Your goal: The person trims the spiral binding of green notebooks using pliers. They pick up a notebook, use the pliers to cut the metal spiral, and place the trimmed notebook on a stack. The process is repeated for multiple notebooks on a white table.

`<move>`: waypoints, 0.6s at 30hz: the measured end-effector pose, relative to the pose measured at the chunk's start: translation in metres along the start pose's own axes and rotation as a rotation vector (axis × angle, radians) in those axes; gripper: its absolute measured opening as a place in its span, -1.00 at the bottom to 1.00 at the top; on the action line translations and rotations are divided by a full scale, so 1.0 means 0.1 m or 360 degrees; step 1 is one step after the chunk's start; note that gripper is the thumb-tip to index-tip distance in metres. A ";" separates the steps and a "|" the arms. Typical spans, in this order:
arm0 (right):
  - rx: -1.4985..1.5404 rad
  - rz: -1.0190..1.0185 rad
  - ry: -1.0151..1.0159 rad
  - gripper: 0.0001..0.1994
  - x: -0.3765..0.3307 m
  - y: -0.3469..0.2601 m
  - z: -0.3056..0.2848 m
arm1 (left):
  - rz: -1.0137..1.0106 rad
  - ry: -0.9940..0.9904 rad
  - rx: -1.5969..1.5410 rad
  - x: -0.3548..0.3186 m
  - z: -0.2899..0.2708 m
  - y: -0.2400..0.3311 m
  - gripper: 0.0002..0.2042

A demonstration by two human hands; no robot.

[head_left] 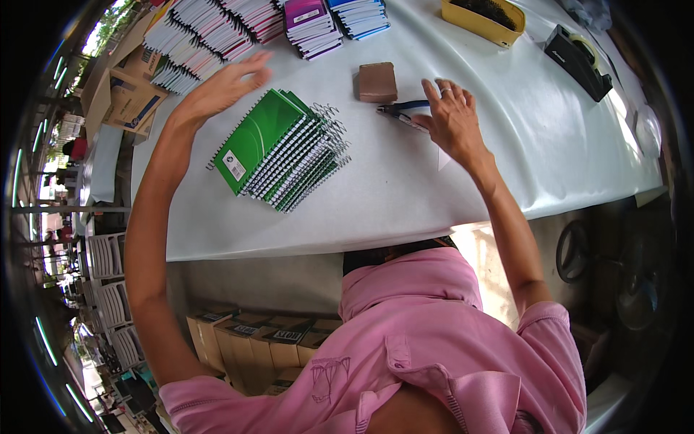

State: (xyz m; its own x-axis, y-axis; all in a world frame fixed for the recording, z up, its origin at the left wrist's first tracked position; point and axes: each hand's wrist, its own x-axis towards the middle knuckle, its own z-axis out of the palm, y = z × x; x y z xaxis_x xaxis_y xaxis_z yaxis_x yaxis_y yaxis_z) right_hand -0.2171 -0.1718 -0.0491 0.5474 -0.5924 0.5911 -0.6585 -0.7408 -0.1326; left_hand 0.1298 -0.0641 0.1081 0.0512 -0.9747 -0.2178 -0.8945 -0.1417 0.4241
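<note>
A fanned stack of green spiral notebooks (269, 139) lies on the white-covered table, with loose coil ends sticking out along its right side. My left hand (223, 88) hovers past its far left corner, fingers stretched out, holding nothing, slightly blurred. My right hand (452, 116) is over the handle end of a pair of pliers (402, 111) with dark blue grips. Its fingers are spread, and its thumb is close to the handles; whether it touches them I cannot tell. Just beyond the pliers sits a brown block (377, 82).
Along the far edge stand piled spiral notebooks (206, 32), purple notebooks (311, 25) and blue notebooks (359, 16). Far right are a yellow tray (499, 32) of dark bits and a black tape dispenser (578, 64). A cardboard box (130, 101) stands left; brown cartons (253, 340) sit under the table.
</note>
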 end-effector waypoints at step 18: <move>0.0113 0.0191 -0.0502 -0.33 -0.20 -0.72 0.15 | 0.0120 -0.0888 0.0573 0.26 0.35 0.73 -0.37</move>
State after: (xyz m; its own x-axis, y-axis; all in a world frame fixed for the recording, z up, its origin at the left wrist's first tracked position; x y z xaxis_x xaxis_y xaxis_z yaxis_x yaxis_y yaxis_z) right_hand -0.1732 -0.1112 -0.0632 0.6083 -0.7372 0.2941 -0.6963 -0.6735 -0.2481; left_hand 0.0501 -0.0940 0.1028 -0.1679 -0.7304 -0.6620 -0.9840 0.0840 0.1569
